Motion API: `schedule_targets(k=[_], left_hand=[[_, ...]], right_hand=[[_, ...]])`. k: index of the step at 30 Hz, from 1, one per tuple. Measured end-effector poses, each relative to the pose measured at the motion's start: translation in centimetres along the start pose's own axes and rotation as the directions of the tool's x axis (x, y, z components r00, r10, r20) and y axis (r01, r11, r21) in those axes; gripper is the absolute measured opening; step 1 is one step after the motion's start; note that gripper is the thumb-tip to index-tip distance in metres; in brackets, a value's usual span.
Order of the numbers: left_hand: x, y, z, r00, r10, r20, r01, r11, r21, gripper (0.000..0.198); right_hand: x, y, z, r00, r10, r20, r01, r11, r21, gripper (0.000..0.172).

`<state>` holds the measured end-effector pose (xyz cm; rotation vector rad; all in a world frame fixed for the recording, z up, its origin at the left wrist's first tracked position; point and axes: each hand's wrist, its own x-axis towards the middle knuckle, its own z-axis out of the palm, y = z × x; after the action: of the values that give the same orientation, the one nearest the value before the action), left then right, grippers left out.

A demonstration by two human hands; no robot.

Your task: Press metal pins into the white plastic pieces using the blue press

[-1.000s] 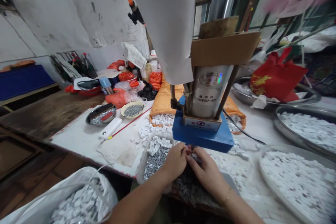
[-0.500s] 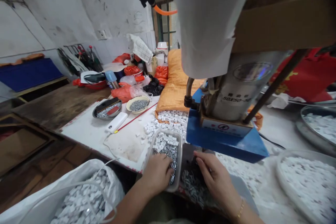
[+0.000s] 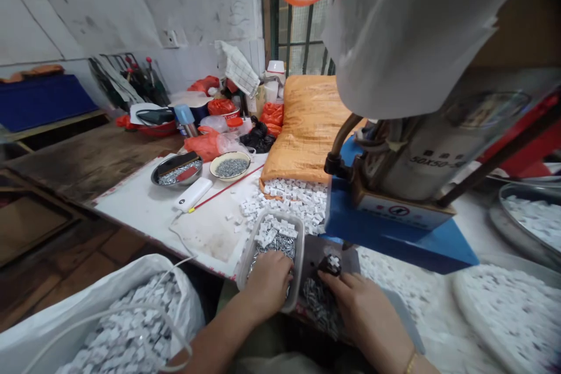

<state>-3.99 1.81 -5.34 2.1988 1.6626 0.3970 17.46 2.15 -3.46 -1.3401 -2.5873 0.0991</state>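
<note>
My left hand (image 3: 269, 283) reaches into a clear plastic box (image 3: 299, 272), its fingers curled down among metal screws or nails (image 3: 280, 242). Whatever its fingertips hold is hidden. White plastic clips (image 3: 276, 228) lie at the far end of this box. My right hand (image 3: 368, 307) is over a dark metal plate under the press, thumb stretched out and fingers apart from it, touching the edge of a small dark fixture (image 3: 328, 269). A single white clip (image 3: 334, 260) sits on that fixture. Loose metal pins (image 3: 322, 307) are piled below my right hand.
A press with a blue base (image 3: 394, 239) stands ahead on the right. Behind the box, white clips spill from an orange sack (image 3: 302, 140). A white bag (image 3: 169, 269) of clips is at left, a round tray (image 3: 464, 298) of them at right. Bowls of metal parts stand farther back.
My right hand has drawn back toward me from the fixture, uncovering the white clip there. The left hand has shifted slightly within the box. The view has turned left.
</note>
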Motion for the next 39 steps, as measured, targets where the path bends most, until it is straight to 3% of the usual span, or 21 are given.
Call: schedule_targets(k=[3, 6, 10, 12, 14, 18, 20, 23, 29, 33, 37, 39], left_hand=[[-0.2, -0.1, 0.2, 1.000, 0.010, -0.014, -0.010, 1.000, -0.019, 0.010], [-0.3, -0.2, 0.2, 0.994, -0.034, -0.101, 0.024, 0.995, -0.098, 0.012], [-0.3, -0.4, 0.1, 0.945, -0.166, -0.283, 0.048, 0.924, -0.380, 0.013], [-0.2, -0.3, -0.1, 0.920, -0.238, -0.312, 0.080, 0.893, -0.443, 0.012], [-0.2, 0.4, -0.6, 0.909, -0.279, -0.310, 0.110, 0.878, -0.467, 0.012], [-0.2, 3.6, -1.7, 0.918, -0.291, -0.269, 0.057, 0.769, -0.636, 0.010], [-0.2, 5.5, -2.0, 0.941, -0.219, -0.259, -0.011, 0.745, -0.667, 0.010], [-0.2, 7.3, -1.7, 0.953, -0.148, -0.263, -0.060, 0.760, -0.648, 0.011], [-0.4, 7.5, -0.5, 0.953, -0.075, -0.293, -0.121, 0.793, -0.597, 0.011], [-0.8, 7.1, -0.7, 0.951, 0.097, -0.292, -0.258, 0.769, -0.585, 0.012], [-0.9, 6.9, -1.1, 0.976, 0.071, -0.208, -0.193, 0.730, -0.656, 0.013], [-1.0, 6.8, -1.2, 0.988, 0.026, -0.150, -0.121, 0.731, -0.672, 0.013]], right_hand=[[0.8, -0.4, -0.3, 0.993, 0.069, 0.095, -0.067, 0.997, -0.027, 0.038], [0.6, -0.4, -0.3, 0.991, 0.096, 0.089, -0.100, 0.994, 0.039, 0.032], [-0.6, 0.1, 0.0, 0.978, 0.207, -0.028, -0.183, 0.913, 0.364, 0.026], [-1.0, 0.3, 0.1, 0.938, 0.346, -0.023, -0.265, 0.759, 0.595, 0.019], [-1.1, 0.1, -0.1, 0.880, 0.469, 0.076, -0.346, 0.523, 0.779, 0.020], [-0.6, -0.9, -0.7, 0.789, 0.530, 0.310, -0.400, 0.062, 0.914, 0.032], [-0.3, -1.5, -1.0, 0.760, 0.531, 0.374, -0.388, -0.091, 0.917, 0.036], [-0.2, -2.2, -1.1, 0.739, 0.525, 0.422, -0.354, -0.231, 0.906, 0.039], [-0.4, -2.3, -0.8, 0.737, 0.516, 0.436, -0.316, -0.308, 0.897, 0.041], [-0.2, -2.3, -0.6, 0.748, 0.529, 0.401, -0.282, -0.293, 0.914, 0.042], [-0.3, -2.6, -0.6, 0.795, 0.478, 0.375, -0.297, -0.232, 0.926, 0.041], [-0.4, -2.2, -0.7, 0.841, 0.420, 0.341, -0.323, -0.117, 0.939, 0.037]])
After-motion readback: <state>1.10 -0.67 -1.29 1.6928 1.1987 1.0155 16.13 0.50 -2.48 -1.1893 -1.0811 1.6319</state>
